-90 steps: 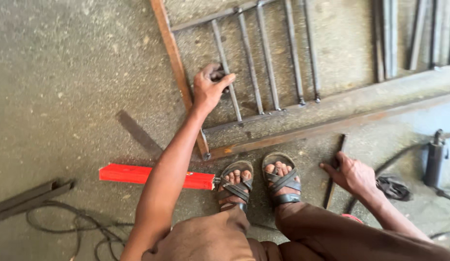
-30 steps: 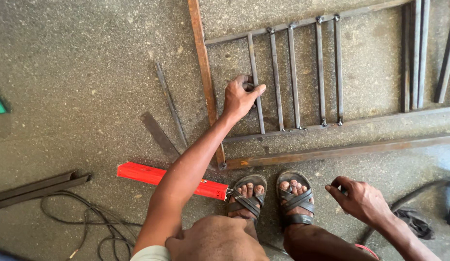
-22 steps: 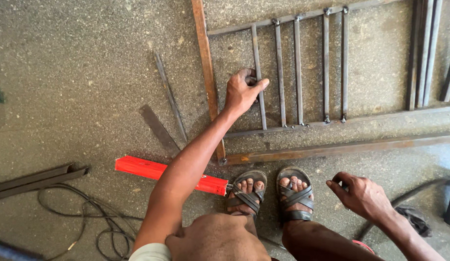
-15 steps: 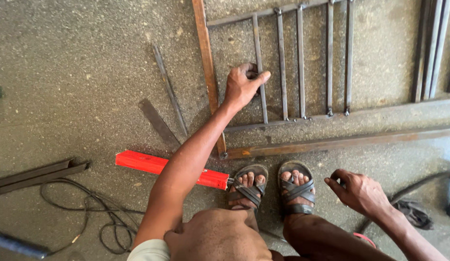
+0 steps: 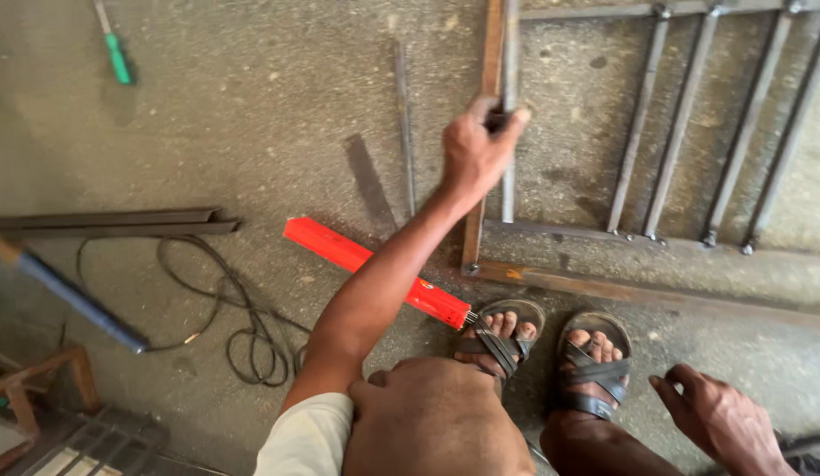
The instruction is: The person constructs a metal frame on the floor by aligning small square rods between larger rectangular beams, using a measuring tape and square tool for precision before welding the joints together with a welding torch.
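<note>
On the concrete floor (image 5: 207,106), at the rusty steel grille frame's (image 5: 551,282) left edge, left hand (image 5: 473,152) gripped a loose upright grey steel bar (image 5: 509,106) mid-length, likely stiff, heavy, rough; right hand (image 5: 723,423) hung loosely curled, empty, beside sandalled feet (image 5: 542,348).

By my sandalled feet (image 5: 542,353) lies a long red box (image 5: 374,271) on the concrete floor (image 5: 233,106). A black cable (image 5: 229,322) coils beside dark angle-iron lengths (image 5: 110,220), and a green-handled screwdriver (image 5: 115,53) lies well apart.
</note>
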